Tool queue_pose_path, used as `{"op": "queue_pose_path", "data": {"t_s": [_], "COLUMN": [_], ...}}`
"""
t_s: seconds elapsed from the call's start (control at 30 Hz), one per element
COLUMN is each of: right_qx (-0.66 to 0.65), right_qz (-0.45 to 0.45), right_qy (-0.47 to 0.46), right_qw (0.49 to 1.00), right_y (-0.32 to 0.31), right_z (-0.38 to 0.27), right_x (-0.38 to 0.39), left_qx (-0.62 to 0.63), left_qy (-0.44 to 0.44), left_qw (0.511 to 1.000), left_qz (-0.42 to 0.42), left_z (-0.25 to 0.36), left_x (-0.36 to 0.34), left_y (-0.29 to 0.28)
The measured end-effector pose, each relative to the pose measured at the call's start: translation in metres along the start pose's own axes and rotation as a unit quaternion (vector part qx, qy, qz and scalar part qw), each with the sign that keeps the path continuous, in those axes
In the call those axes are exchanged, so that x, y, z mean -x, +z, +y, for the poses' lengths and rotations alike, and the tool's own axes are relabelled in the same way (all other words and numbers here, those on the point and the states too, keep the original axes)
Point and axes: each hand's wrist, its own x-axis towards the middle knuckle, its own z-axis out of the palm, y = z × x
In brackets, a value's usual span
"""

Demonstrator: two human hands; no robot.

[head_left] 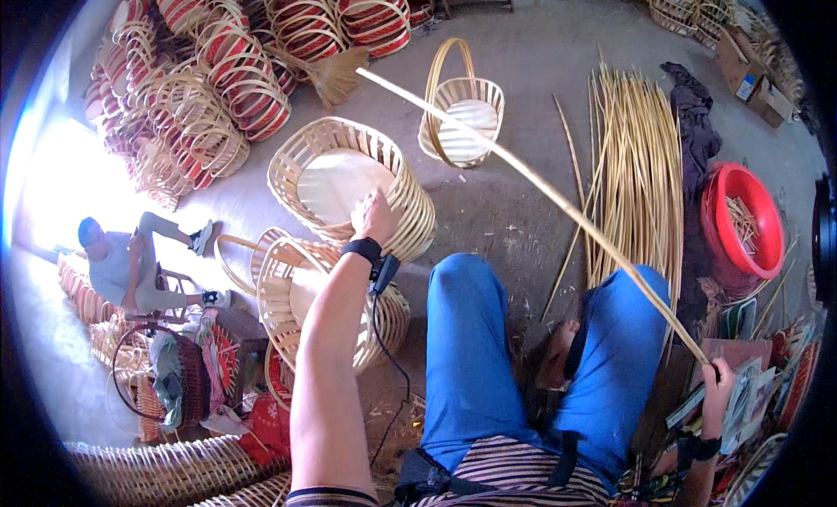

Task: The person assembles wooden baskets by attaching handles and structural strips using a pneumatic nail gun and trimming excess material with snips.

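Note:
My left hand is closed on the near rim of a stack of nested woven baskets, whose top one shows a pale oval base. My right hand, low at the right, grips one end of a long thin cane. The cane slants up to the left, across my view and over a single handled basket standing on the floor. Nearer me than the stack, partly hidden by my left forearm, sit more nested baskets, with a looped handle.
A bundle of canes lies right of centre, near a red basin holding short sticks. Dark cloth lies between them. Red-banded baskets pile up at the far left. A seated person is at the left.

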Motion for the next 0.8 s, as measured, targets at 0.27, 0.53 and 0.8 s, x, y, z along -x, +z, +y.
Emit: {"op": "queue_pose_path", "data": {"t_s": [0.27,0.53,0.8], "right_qx": [-0.106,-0.260,-0.387], "right_qz": [-0.051,-0.142,-0.217], "right_qy": [0.114,0.074,-0.004], "right_qw": [0.987,0.952,0.896], "right_y": [0.012,0.039,0.081], "right_z": [-0.032,-0.062,-0.121], "right_x": [0.017,0.005,0.002], "left_qx": [-0.086,-0.018,0.210], "left_qy": [0.208,0.225,0.412], "left_qw": [0.974,0.867,0.870], "left_qz": [-0.024,0.445,0.170], "left_z": [-0.042,-0.056,0.094], "left_x": [-0.024,-0.030,0.040], "left_y": [-0.008,-0.161,-0.154]}}
